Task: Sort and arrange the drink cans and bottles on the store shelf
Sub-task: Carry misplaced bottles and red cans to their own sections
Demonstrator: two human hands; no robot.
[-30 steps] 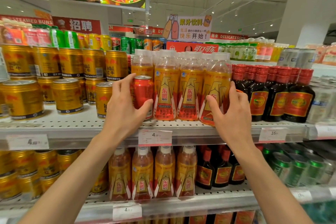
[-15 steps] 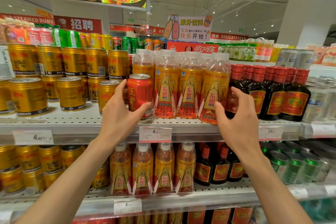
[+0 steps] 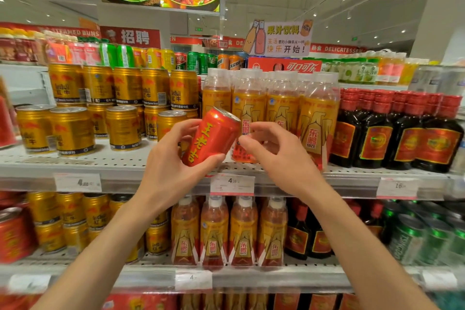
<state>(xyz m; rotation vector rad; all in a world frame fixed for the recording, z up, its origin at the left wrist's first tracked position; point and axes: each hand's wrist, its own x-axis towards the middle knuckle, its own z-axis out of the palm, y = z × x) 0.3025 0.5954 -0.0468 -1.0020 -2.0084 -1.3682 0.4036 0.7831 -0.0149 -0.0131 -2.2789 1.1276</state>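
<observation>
Supermarket shelving (image 3: 125, 163) carries gold cans (image 3: 73, 131) at left, orange bottles (image 3: 281, 113) at centre and dark red-capped bottles (image 3: 400, 133) at right. Left hand (image 3: 171, 168) grasps a red can (image 3: 210, 136) in front of the bottles, clear of the shelf, tilted with its top toward the right. Can bears yellow characters and a silver lid. Right hand (image 3: 279, 156) sits just beside it, fingers loosely curled, holding nothing.

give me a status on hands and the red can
Left hand grips red can, tilted, off the shelf. Right hand open beside it. Nothing in the way.
</observation>
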